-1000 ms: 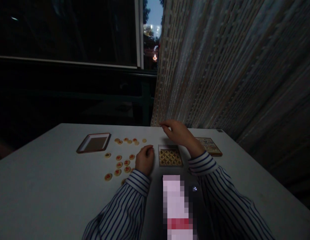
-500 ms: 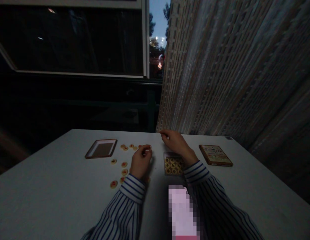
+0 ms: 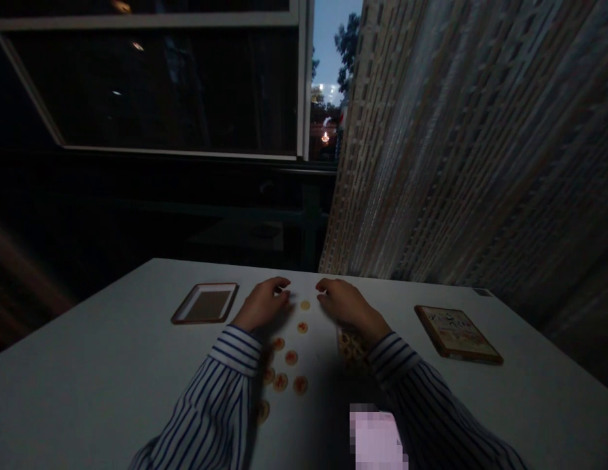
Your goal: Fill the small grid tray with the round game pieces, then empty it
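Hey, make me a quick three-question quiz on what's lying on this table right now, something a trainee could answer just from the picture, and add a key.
1. True or false: the shallow tray lies to the left of the left hand.
2. Where is the printed box?
A) under the left hand
B) to the right of the right cuff
C) inside the shallow tray
3. Fill in the blank: most of the loose round pieces carry marks coloured ____.

Key: 1. True. 2. B. 3. Red.
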Motion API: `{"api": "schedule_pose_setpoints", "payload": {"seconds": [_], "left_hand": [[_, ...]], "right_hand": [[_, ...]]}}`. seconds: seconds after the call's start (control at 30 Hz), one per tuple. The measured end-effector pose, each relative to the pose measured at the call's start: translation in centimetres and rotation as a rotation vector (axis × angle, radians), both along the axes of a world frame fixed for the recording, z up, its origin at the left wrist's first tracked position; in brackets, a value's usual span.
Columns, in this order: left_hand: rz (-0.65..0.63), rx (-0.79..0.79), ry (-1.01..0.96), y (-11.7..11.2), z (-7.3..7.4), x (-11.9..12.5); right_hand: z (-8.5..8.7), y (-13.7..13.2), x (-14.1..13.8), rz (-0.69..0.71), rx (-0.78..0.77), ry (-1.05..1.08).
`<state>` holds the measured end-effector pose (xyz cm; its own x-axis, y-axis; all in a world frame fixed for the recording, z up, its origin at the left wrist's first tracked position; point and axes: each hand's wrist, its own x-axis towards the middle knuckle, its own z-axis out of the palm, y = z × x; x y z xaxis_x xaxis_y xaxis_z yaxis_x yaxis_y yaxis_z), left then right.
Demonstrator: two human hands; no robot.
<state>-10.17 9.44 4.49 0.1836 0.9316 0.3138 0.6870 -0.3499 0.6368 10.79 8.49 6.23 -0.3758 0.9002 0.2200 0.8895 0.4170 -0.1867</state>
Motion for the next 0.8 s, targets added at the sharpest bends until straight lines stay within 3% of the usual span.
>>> {"api": "schedule_pose_setpoints", "payload": {"seconds": [0.13, 0.3, 0.8], "left_hand": [[-0.076, -0.052, 0.141, 0.3, -0.3, -1.0], [-0.053, -0.052, 0.266, 0.4, -0.5, -1.9], [-0.034, -0.039, 0.339, 0.1, -0.4, -1.9]], "right_hand": [[-1.5, 0.9, -1.0, 0.030, -0.022, -0.046], [-2.5, 1.6, -2.3, 0.111, -0.053, -0.144], [-4.3, 2.6, -3.1, 0.168, -0.034, -0.242]]}}
